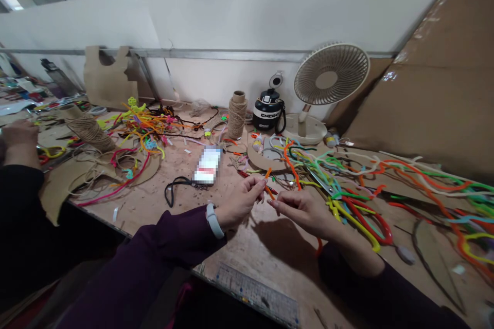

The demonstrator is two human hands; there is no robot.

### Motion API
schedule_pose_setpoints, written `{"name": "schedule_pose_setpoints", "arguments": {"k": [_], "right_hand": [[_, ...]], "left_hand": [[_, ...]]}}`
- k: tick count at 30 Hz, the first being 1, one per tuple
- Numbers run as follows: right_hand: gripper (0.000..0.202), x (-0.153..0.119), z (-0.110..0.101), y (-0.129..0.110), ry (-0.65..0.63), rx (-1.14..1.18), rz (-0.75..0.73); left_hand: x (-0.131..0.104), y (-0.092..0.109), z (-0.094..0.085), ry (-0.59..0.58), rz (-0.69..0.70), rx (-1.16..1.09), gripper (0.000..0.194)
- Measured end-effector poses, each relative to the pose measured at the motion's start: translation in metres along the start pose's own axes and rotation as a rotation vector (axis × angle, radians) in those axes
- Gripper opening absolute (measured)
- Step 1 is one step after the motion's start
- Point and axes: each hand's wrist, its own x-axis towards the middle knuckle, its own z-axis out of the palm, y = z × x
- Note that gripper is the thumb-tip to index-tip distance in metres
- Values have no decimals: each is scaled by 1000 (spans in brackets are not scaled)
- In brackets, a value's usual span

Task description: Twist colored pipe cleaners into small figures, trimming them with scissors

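Near the middle of the view, my left hand (244,200) pinches an orange pipe cleaner (268,172) between thumb and fingertips. Just to its right is my right hand (304,212), its thumb and fingers closed on the lower part of the same orange pipe cleaner. The two hands are a small gap apart, above the wooden table (231,262). An orange length also shows below my right hand; whether it is the same piece is hidden. Behind my left wrist lies a phone (207,165) with a black strap.
Scissors with red and yellow handles (360,218) lie among colourful pipe cleaners on the right. Behind stand a twine spool (237,115), a black bottle (267,111) and a fan (331,74). A steel ruler (258,293) lies at the front edge. Another person's hand (21,136) is far left.
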Motion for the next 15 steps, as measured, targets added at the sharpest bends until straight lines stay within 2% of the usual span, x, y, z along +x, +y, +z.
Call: {"name": "schedule_pose_setpoints", "arguments": {"k": [5,15], "right_hand": [[49,-2,7,0,7,-69,16],[51,1,11,3,-6,-49,18]], "left_hand": [[0,-3,1,64,57,97,45],[0,-4,2,67,-34,-83,46]]}}
